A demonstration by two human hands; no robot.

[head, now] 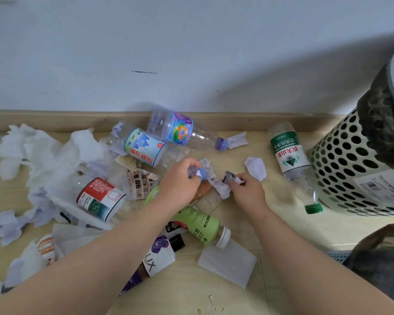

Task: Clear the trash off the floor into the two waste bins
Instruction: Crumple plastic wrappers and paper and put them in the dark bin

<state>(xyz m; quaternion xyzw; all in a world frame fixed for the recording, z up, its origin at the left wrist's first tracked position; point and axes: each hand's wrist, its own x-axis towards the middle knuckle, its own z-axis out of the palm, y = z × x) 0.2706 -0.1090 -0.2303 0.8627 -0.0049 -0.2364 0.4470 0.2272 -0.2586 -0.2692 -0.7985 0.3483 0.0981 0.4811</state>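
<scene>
Trash lies scattered on the wooden floor (282,228) along the wall. My left hand (180,180) is closed on a small blue cap and crumpled paper scrap (201,172) at the middle of the pile. My right hand (246,189) pinches a small dark wrapper with white paper (231,178) just beside it. A perforated cream waste bin (350,164) with a dark liner stands at the right. The edge of a second bin (378,253) with a dark bag shows at the lower right.
Around my hands lie a green-capped water bottle (291,160), two clear bottles by the skirting (180,130), a red-labelled bottle (100,198), a green drink bottle (200,226), a white Lux bottle (157,260), crumpled tissues (43,155), a paper ball (256,168) and a flat napkin (228,262).
</scene>
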